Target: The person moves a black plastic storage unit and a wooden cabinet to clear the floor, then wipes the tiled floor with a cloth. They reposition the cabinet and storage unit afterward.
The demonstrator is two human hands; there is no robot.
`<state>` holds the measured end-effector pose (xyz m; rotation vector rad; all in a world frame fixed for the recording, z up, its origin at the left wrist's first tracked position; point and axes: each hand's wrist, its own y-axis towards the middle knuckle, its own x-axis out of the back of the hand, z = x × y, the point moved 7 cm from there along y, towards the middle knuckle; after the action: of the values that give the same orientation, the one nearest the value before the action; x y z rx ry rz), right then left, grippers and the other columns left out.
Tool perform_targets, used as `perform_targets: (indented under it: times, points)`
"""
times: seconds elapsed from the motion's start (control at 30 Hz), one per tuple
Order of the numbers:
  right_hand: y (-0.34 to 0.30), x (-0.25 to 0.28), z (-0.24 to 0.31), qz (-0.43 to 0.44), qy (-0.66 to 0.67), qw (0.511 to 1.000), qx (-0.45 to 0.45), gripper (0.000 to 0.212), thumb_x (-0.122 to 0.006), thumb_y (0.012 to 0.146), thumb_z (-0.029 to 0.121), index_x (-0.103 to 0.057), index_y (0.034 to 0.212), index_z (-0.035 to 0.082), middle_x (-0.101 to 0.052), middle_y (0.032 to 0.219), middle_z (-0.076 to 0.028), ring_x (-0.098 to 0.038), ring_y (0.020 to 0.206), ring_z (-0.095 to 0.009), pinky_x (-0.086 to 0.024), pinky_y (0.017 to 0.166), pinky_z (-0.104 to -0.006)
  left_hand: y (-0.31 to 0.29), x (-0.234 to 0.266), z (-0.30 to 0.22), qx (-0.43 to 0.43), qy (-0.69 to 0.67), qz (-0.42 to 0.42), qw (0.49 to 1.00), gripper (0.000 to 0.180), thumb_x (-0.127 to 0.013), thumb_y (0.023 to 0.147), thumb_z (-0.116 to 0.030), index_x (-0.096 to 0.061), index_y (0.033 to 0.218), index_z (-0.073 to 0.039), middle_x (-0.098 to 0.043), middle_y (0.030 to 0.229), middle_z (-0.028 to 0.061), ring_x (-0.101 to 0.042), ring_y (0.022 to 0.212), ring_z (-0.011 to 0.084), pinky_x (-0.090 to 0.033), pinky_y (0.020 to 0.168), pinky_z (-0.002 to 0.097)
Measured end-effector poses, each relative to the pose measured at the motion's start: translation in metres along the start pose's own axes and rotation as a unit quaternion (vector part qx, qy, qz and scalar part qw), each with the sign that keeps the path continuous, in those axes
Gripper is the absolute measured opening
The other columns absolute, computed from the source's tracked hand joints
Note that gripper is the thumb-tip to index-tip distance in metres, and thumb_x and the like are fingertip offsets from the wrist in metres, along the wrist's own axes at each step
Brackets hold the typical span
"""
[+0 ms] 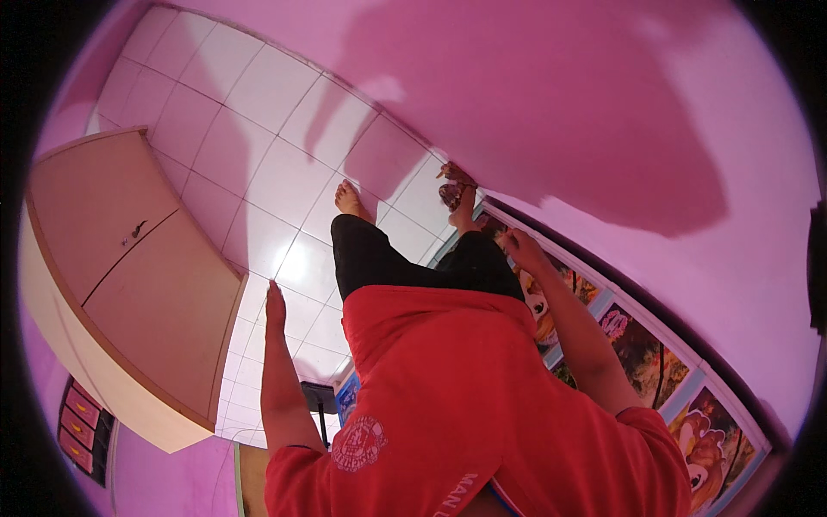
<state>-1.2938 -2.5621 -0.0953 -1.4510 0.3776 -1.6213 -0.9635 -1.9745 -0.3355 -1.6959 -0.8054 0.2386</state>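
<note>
My left hand [275, 307] hangs to the left of my body, seen edge-on with its fingers stretched out. Nothing shows in it, and it is nearest to the lower corner of a brown two-door cabinet [164, 302]. On the other side, my right hand [522, 250] is beside my dark-trousered thigh, over a drawer unit [633, 349] with cartoon pictures on its fronts. Its fingers are loosely bent and apart, with no object visible between them. By my right foot, against the wall, lies a small dark patterned thing [450, 195] whose kind I cannot make out.
White floor tiles [267, 185] stretch ahead, between the cabinet and a pink wall [551, 103] that carries my shadow. A black stand with a flat top [319, 397] is behind my left arm. A small unit with pink drawers [79, 426] is at the far left.
</note>
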Motion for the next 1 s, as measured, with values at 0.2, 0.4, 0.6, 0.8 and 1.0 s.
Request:
perform_targets:
  times: [0.2,0.4,0.6,0.8,1.0]
  points:
    - [0.018,0.002,0.019,-0.02,0.044,0.999,0.018,0.036,-0.054,0.094,0.034,-0.06,0.102,0.0,-0.063,0.099,-0.021,-0.06,0.099,-0.038,-0.047,0.085,-0.0428,-0.025,0.017,0.052,0.062,-0.021,-0.021,0.998,0.09,-0.027,0.089,-0.074,-0.028,0.147,-0.004,-0.044,0.142,0.0193,-0.048,0.123,0.0306,-0.043,0.092,0.0437]
    - [0.008,-0.01,0.006,-0.039,0.06,0.997,0.019,0.037,-0.053,0.093,0.035,-0.06,0.101,0.0,-0.063,0.102,-0.022,-0.06,0.098,-0.038,-0.047,0.083,-0.0445,-0.003,0.036,-0.094,-0.106,-0.052,-0.017,0.993,0.081,-0.029,0.095,-0.064,-0.025,0.148,-0.003,-0.043,0.142,0.0207,-0.045,0.128,0.031,-0.037,0.102,0.0409]
    - [0.005,-0.008,-0.003,-0.036,0.057,0.998,-0.005,0.037,-0.053,0.093,0.035,-0.059,0.102,0.0,-0.062,0.098,-0.023,-0.06,0.095,-0.04,-0.046,0.082,-0.0455,-0.024,0.031,-0.284,-0.238,0.001,-0.031,0.971,0.069,-0.026,0.1,-0.054,-0.033,0.144,-0.002,-0.046,0.139,0.0218,-0.045,0.129,0.0313,-0.034,0.107,0.0392]
    - [0.012,-0.011,-0.03,-0.001,0.089,0.996,-0.017,0.036,-0.052,0.094,0.035,-0.059,0.106,0.003,-0.062,0.101,-0.025,-0.061,0.096,-0.041,-0.048,0.082,-0.0472,-0.05,0.052,-0.37,-0.296,0.126,-0.134,0.937,0.065,-0.032,0.1,-0.051,-0.04,0.14,0.0,-0.046,0.139,0.024,-0.042,0.131,0.0358,-0.033,0.109,0.0394]
    - [0.044,0.024,-0.029,0.001,0.002,0.999,0.048,0.033,-0.056,0.093,0.032,-0.062,0.099,0.001,-0.067,0.083,-0.014,-0.066,0.077,-0.023,-0.051,0.074,-0.0358,-0.094,0.197,-0.357,-0.275,0.243,-0.387,0.846,0.056,-0.04,0.101,-0.041,-0.044,0.136,0.003,-0.045,0.139,0.0246,-0.041,0.132,0.0353,-0.032,0.11,0.0401]
